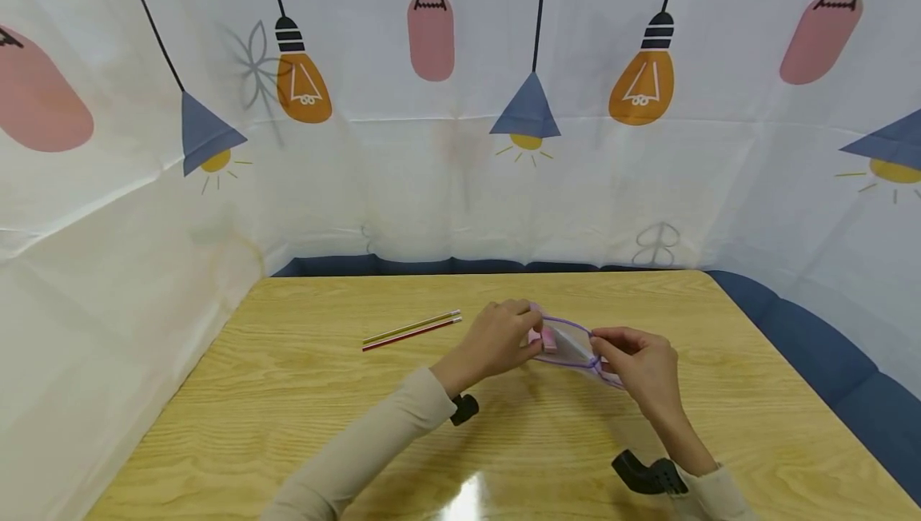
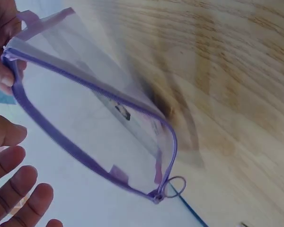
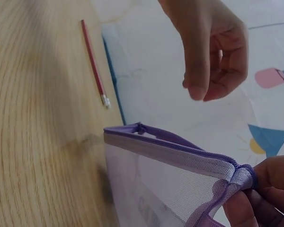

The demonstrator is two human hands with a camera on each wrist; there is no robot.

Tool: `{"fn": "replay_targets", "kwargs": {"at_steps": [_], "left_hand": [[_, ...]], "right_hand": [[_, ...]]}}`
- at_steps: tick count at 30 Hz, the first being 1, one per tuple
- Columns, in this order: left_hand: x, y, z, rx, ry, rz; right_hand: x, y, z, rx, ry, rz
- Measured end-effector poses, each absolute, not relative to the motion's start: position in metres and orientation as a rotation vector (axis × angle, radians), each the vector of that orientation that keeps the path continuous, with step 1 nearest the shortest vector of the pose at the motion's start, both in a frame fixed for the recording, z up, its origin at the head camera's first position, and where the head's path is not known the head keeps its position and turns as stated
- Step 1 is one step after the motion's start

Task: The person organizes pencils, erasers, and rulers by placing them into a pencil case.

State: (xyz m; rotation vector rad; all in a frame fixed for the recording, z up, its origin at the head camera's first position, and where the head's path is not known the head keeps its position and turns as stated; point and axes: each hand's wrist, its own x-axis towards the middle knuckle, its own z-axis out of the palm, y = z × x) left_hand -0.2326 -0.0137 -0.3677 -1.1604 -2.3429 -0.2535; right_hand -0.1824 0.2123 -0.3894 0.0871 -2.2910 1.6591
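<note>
A see-through mesh pouch (image 1: 572, 338) with purple edging is held above the table, its zipped mouth gaping in the left wrist view. My right hand (image 1: 643, 365) pinches one end of the pouch by the zip corner. My left hand (image 1: 496, 339) is beside the other end, its fingers at the mouth in the head view. A pink block (image 1: 549, 339) shows close to these fingertips; whether it lies inside the pouch is unclear. In the left wrist view the left fingers (image 2: 19, 179) are apart, with nothing plainly held. A zip-pull ring (image 2: 176, 187) hangs at the pouch's far end.
Two pencils, one yellow (image 1: 410, 328) and one red (image 1: 412, 335), lie side by side on the wooden table (image 1: 288, 393), left of the hands. A lamp-patterned white curtain (image 1: 460, 169) surrounds the table, with a dark blue seat (image 1: 813, 345) along the right edge.
</note>
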Motion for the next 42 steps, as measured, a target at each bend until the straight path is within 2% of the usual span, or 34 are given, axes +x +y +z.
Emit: {"fn": "replay_targets", "kwargs": {"at_steps": [18,42], "left_hand": [[-0.222,-0.046,-0.356,-1.020,-2.398,-0.203],[-0.237,-0.111,-0.367,-0.705,-2.496,-0.221]], "right_hand": [[-0.181,0.213,-0.391,0.079,-2.256,1.682],[-0.186,0.212,-0.395,0.057,-2.258,1.689]]}}
